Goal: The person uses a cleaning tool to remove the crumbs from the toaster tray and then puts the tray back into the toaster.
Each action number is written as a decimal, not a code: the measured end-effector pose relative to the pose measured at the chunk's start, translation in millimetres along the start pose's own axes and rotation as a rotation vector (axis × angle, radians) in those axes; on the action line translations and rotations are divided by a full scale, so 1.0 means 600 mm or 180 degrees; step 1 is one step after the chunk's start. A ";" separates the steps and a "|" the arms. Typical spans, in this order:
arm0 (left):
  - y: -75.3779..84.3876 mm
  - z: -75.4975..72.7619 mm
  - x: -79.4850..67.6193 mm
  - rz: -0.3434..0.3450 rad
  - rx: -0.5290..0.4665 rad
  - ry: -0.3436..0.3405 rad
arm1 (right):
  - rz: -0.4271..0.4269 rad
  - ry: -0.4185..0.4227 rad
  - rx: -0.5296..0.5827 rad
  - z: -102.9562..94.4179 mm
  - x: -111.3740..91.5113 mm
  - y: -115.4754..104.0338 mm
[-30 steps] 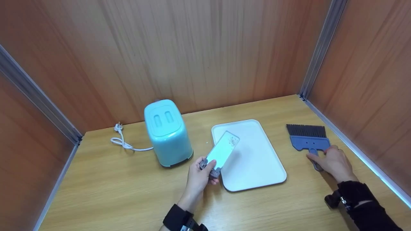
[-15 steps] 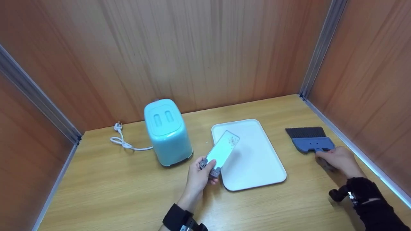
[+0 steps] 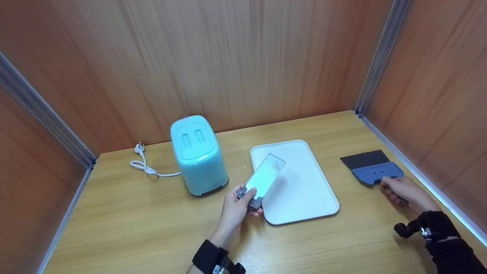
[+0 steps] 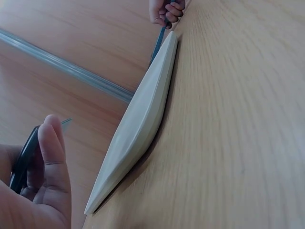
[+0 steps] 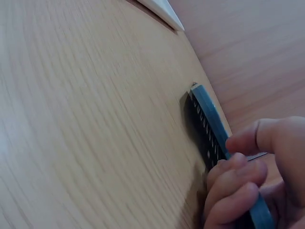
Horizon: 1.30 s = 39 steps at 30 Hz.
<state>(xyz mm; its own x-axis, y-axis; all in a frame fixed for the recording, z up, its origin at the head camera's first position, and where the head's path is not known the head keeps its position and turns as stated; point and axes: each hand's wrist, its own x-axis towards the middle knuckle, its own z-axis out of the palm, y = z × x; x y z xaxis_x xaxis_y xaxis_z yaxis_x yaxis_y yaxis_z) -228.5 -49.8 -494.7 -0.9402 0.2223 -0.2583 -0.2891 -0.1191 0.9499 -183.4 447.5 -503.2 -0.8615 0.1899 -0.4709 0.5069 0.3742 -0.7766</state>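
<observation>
My left hand [image 3: 236,207] pinches a toaster crumb tray [image 3: 264,176] by its grey end, thumb on top. The crumb tray is a shiny, narrow plate with small brown specks near its far end. It slants over the left side of a white serving tray [image 3: 304,190] on the table. In the right wrist view, my right hand [image 5: 257,176] has its fingers curled round the handle of a blue hand brush [image 5: 209,117]. The brush's black bristles [image 3: 367,158] point away to the far left in the head view, low over the table. Most of the handle is hidden in the hand.
A light blue toaster [image 3: 199,160] with two slot-shaped recesses on top stands left of the white tray. Its white cord [image 3: 146,167] and plug lie farther left. Wood panels [image 3: 228,68] enclose the table at the back and sides.
My right hand has closed its grip round the brush handle and moved right and slightly toward me; the brush has turned and tilted. My left hand stays nearly still with the crumb tray.
</observation>
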 end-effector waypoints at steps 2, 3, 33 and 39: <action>0.001 0.001 0.000 -0.0022 -0.0008 -0.0013 | 0.0036 0.0036 -0.0148 -0.002 -0.001 0.000; 0.001 0.001 0.000 -0.0032 -0.0003 -0.0017 | 0.0063 0.0045 -0.0221 -0.003 -0.001 0.000; 0.001 -0.003 0.010 -0.0158 0.0060 -0.0182 | -0.1286 0.1110 -0.0928 0.080 -0.041 -0.090; 0.002 -0.004 0.013 -0.0211 0.0141 -0.0219 | -0.1527 0.1001 -0.1053 0.138 -0.074 -0.148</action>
<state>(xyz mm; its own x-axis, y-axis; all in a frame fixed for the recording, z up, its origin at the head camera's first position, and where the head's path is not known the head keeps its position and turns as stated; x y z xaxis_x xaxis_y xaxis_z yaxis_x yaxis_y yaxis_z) -236.8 -50.6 -496.1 -0.9042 0.2944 -0.3095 -0.3406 -0.0595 0.9383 -187.7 330.5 -447.9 -0.9823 0.1699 0.0789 0.0724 0.7329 -0.6765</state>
